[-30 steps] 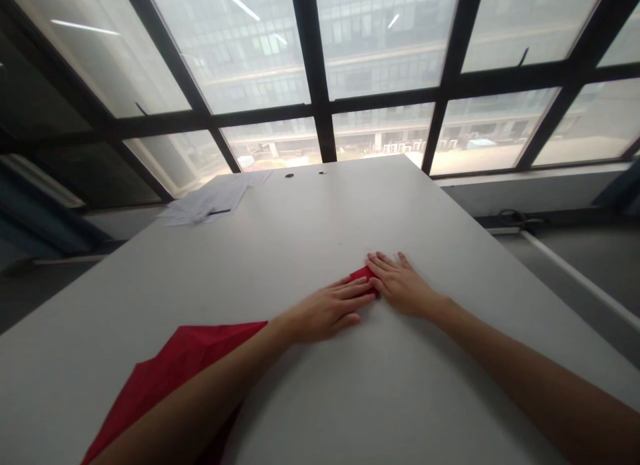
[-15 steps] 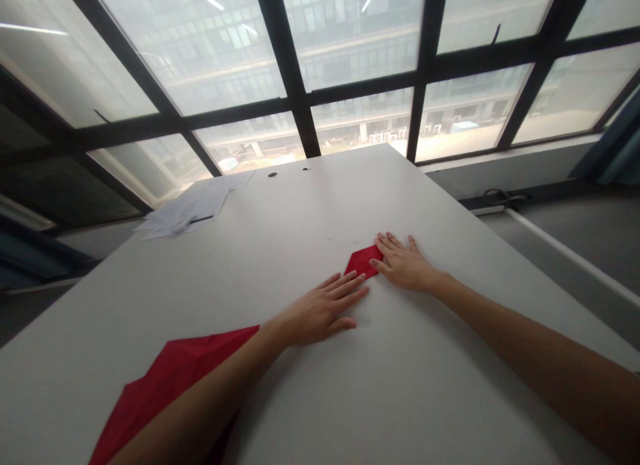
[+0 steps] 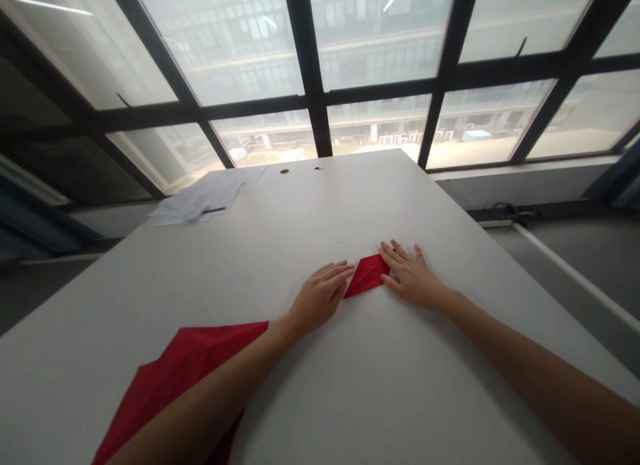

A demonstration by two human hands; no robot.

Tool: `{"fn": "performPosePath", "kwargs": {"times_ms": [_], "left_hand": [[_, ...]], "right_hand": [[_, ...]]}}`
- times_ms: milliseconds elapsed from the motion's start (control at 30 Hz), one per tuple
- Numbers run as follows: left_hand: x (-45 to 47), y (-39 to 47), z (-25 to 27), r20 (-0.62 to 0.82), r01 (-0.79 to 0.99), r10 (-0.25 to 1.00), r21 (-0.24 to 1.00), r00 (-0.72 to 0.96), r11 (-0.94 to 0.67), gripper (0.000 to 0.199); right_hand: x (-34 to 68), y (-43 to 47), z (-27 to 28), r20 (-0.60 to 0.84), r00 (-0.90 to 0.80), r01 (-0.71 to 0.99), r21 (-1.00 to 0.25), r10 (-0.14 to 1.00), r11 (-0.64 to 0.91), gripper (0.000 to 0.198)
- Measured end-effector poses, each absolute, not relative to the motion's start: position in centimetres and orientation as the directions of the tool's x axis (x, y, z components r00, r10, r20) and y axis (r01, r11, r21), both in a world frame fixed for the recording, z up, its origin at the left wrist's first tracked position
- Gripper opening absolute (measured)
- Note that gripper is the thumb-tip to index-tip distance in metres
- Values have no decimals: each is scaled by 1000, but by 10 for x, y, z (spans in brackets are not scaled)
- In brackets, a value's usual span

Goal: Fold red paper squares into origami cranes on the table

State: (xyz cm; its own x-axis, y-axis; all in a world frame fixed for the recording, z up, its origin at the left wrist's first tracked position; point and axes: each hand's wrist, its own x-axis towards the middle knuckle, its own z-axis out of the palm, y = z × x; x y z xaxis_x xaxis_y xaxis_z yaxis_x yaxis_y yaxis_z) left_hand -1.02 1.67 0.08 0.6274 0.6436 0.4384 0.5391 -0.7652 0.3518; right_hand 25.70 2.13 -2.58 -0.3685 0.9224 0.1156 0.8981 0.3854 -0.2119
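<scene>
Sheet (image 3: 173, 355), red and creased, is seen spread at the lower left, partly hidden by the left forearm (image 3: 215, 405); whether it is touched by the arm cannot be told. If it is, it could be dragged or rumpled by a sideways sweep. Farther on, a small red piece (image 3: 369, 274) is laid flat, apart from the sheet. Its right end is covered by the right hand (image 3: 410, 275), palm down with fingers spread, nothing clasped. At its left edge the left hand (image 3: 325, 295) is held, fingers together and slightly bent; whether the edge is pinched cannot be told. Should the right hand's pressure be eased, the piece could be slid askew by a push from the left, since little friction is likely to be offered by the smooth white table (image 3: 280, 251); should it be pressed and pulled at once, a corner could be wrinkled. Beyond, at the far left, loose papers (image 3: 195, 195) and what looks like a pen (image 3: 214, 210) are seen, and past these the view is closed by windows (image 3: 380, 128).
</scene>
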Motion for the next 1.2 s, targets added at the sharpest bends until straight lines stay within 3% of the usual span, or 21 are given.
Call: {"fn": "performPosePath", "kwargs": {"times_ms": [100,200,433,567,667,867,1033,1133,1200], "left_hand": [[-10,23,-5,497,585,678,356,542,-729,36],[-8,22,-4,497,576,656,328,568,-748,37],[-5,7,3,74,567,594,222,801,-793,71],[-7,8,1,33,564,581,196,814,-802,73],[-9,10,-1,39,559,575,188,818,-808,73],[-9,10,1,24,564,578,191,816,-804,73],[-9,11,2,35,564,579,190,814,-804,73],[-9,11,0,44,562,580,200,813,-803,73],[-9,11,-1,63,551,575,215,816,-806,73]], "right_hand": [[247,16,-23,186,-412,869,-212,892,446,63],[238,13,-21,204,-457,836,-234,866,496,55],[237,8,-18,153,-575,766,-242,803,595,62],[235,4,-18,133,-579,771,-232,804,594,68],[237,5,-21,124,-515,821,-211,848,530,70],[257,18,-28,98,-208,963,-153,973,221,70],[253,21,-19,215,-11,967,-248,976,65,65],[234,13,-11,335,-109,938,-278,936,209,61],[222,7,-10,283,-290,894,-259,914,364,59]]}}
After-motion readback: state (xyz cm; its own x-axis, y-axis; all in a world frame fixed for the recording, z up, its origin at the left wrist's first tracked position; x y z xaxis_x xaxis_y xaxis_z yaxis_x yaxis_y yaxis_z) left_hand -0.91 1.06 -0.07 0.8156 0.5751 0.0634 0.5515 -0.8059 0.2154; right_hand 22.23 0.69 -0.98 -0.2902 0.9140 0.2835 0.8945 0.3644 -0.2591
